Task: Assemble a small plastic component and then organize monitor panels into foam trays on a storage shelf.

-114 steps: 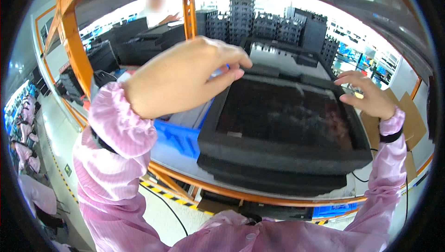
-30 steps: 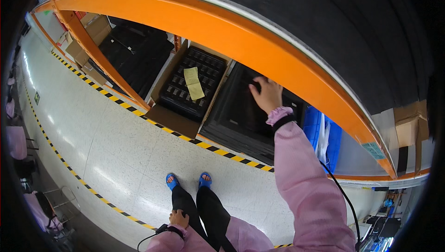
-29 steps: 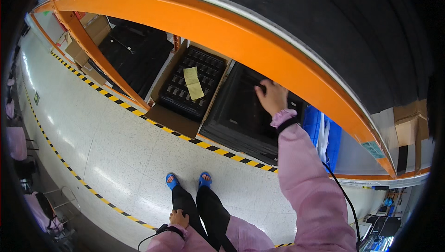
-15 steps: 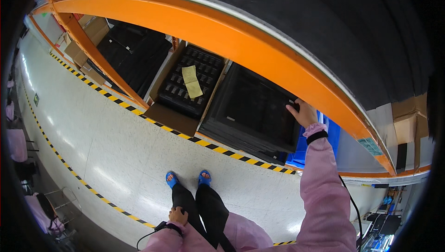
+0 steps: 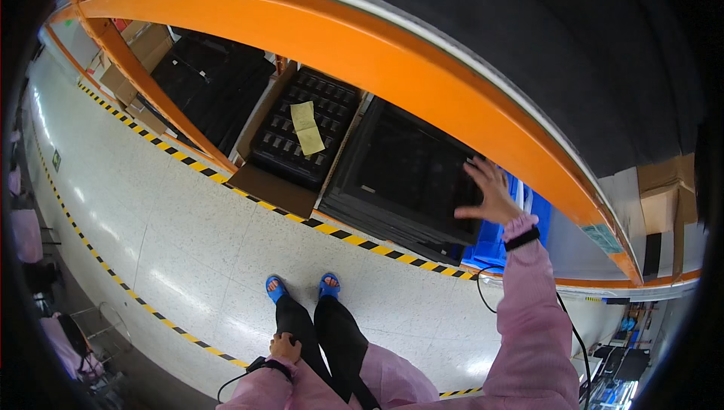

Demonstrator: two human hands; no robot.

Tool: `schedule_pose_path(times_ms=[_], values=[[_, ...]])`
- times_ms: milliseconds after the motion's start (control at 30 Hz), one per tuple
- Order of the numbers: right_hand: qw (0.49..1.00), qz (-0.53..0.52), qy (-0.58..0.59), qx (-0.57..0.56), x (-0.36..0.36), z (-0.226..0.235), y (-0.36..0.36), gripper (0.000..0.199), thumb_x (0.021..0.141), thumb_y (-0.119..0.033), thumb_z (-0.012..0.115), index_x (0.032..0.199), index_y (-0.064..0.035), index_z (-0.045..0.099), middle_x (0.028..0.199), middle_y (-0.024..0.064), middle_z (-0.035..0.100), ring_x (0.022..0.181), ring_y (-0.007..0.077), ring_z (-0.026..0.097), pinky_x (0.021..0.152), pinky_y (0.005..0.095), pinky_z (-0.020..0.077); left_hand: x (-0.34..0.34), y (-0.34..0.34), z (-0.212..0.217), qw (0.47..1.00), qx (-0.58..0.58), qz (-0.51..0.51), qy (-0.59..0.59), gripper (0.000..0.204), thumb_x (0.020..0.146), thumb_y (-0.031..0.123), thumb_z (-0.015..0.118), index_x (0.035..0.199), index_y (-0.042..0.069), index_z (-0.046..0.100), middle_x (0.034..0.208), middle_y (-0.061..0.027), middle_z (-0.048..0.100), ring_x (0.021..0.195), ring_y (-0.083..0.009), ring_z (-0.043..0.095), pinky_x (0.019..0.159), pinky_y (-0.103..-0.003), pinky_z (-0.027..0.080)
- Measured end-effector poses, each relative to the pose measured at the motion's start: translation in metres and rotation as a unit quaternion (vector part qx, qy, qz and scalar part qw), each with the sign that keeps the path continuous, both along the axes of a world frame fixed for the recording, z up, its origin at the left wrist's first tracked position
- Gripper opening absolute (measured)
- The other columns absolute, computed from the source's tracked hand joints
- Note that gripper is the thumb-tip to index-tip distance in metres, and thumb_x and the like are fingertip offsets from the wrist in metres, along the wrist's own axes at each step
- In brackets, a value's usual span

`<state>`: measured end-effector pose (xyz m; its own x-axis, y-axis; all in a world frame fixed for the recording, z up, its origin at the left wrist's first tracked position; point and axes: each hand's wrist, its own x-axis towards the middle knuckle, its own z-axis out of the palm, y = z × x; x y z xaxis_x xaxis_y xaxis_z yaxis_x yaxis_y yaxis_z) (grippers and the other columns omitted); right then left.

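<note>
My right hand is open, thumb and fingers spread, over the right edge of a stack of flat black trays on the lower shelf. Its fingers hold nothing; I cannot tell whether their tips touch the top tray. A small pale label lies on that tray. Blue plastic bins or bags sit just right of the stack, partly behind my wrist. Down by my thigh, my left hand rests against the black trouser leg, fingers loosely laid on it and nothing seen in them.
An orange rack beam crosses above the trays, under a shelf with black sheets. Left of the stack, an open cardboard box holds a black compartment tray with a yellow paper. Black-and-yellow tape edges the rack. A cable hangs by my right arm.
My right hand's fingers have spread apart, off the tray's edge, where they were bent before. The trays stay in place. My left hand remains at my thigh. The view has shifted slightly.
</note>
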<state>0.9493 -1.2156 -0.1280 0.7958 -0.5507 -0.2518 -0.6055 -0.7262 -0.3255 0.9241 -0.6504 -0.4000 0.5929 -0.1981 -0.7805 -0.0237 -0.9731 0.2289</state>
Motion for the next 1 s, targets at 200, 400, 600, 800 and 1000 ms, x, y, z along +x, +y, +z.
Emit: schedule_pose_path(times_ms=[200,400,600,800,1000], values=[[0.983,0.150,0.099,-0.044,0.001,0.012,0.017,0.105,0.056,-0.033,0.083,0.144,-0.0206,0.027,0.149,0.0126,0.023,0.139,0.0348,0.014,0.114,0.0499,0.0126,0.003,-0.006,0.010,1.000,-0.007,0.008,0.007,0.045,0.075,0.035,0.063,0.112,0.011,0.060,0.114,-0.0204,0.053,0.107,-0.0381,0.051,0.093,-0.045,0.043],[0.964,0.257,0.052,-0.050,0.013,0.015,0.024,0.102,0.054,-0.025,0.082,0.142,-0.0209,0.031,0.146,0.0116,0.028,0.139,0.0339,0.017,0.113,0.0498,0.0188,0.002,-0.003,0.005,1.000,-0.007,0.011,0.015,0.045,0.075,0.035,0.063,0.113,0.011,0.060,0.114,-0.0203,0.052,0.108,-0.0384,0.050,0.093,-0.045,0.043],[0.972,0.226,0.044,-0.053,0.008,0.015,0.023,0.098,0.054,-0.024,0.081,0.140,-0.0208,0.034,0.143,0.0110,0.031,0.138,0.0331,0.019,0.113,0.0509,0.0185,0.002,-0.006,0.009,1.000,0.000,0.006,0.020,0.044,0.075,0.035,0.063,0.112,0.011,0.060,0.114,-0.0203,0.052,0.107,-0.0388,0.050,0.093,-0.046,0.043],[0.976,0.206,0.026,-0.065,-0.002,0.010,0.025,0.093,0.056,-0.023,0.080,0.138,-0.0197,0.037,0.142,0.0100,0.033,0.137,0.0332,0.020,0.112,0.0505,0.0178,0.002,-0.003,0.003,1.000,-0.013,0.005,-0.003,0.041,0.074,0.032,0.062,0.108,0.011,0.059,0.111,-0.0185,0.053,0.104,-0.0376,0.051,0.092,-0.047,0.042],[0.992,0.104,-0.045,-0.052,-0.028,0.000,0.032,0.081,0.067,-0.025,0.078,0.136,-0.0131,0.039,0.139,0.0126,0.036,0.134,0.0337,0.026,0.110,0.0470,0.0230,0.003,0.001,0.001,1.000,-0.015,-0.013,-0.005,0.042,0.074,0.033,0.063,0.110,0.011,0.059,0.112,-0.0195,0.053,0.105,-0.0382,0.051,0.092,-0.047,0.043]])
